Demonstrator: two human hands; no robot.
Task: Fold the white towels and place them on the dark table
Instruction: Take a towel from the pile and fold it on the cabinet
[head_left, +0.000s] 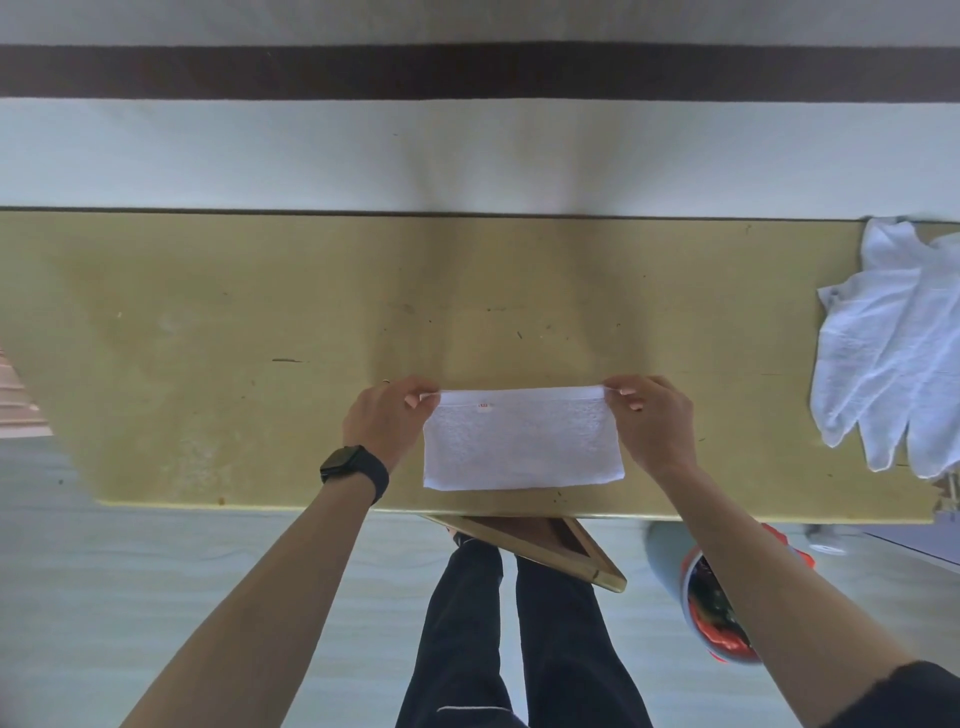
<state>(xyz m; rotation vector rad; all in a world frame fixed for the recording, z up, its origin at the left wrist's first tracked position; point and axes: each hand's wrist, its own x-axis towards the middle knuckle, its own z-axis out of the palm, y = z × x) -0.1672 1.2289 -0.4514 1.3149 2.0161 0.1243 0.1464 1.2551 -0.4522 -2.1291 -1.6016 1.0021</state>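
Observation:
A white towel (522, 444), folded into a flat rectangle, lies near the front edge of the yellowish table (260, 338). My left hand (389, 418) pinches its far left corner. My right hand (652, 415) pinches its far right corner. A small red mark shows near the towel's far hem. A loose pile of white towels (893, 353) lies crumpled at the table's right end.
A wooden frame (540, 545) sticks out below the table's front edge, above my legs. A grey bin with red contents (701, 592) stands on the floor at the right. A white wall with a dark band runs behind the table.

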